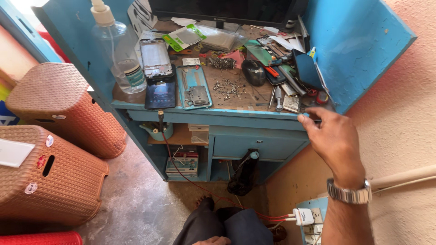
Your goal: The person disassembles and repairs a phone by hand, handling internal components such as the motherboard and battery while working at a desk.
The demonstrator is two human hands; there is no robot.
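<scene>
My right hand (pixel 334 140), with a metal wristwatch (pixel 349 194), reaches to the right front corner of a blue wooden desk (pixel 227 113). Its fingertips touch the desk edge beside a thin dark tool (pixel 316 120); a grip on it cannot be made out. Only a sliver of my left hand (pixel 213 241) shows at the bottom edge, lying on my lap. On the desk's left lies a dark-screened phone (pixel 160 94) with a red cable (pixel 181 170) plugged in, and an opened phone frame (pixel 156 58) behind it. A blue tray (pixel 194 87) holds phone parts, with loose screws (pixel 225 87) to its right.
A clear pump bottle (pixel 119 50) stands at the desk's left, a black mouse (pixel 253 72) and screwdrivers (pixel 277 97) at the right, a monitor (pixel 222 9) behind. Two woven brown stools (pixel 59 104) sit left. A white charger (pixel 303 217) is plugged in near my knee.
</scene>
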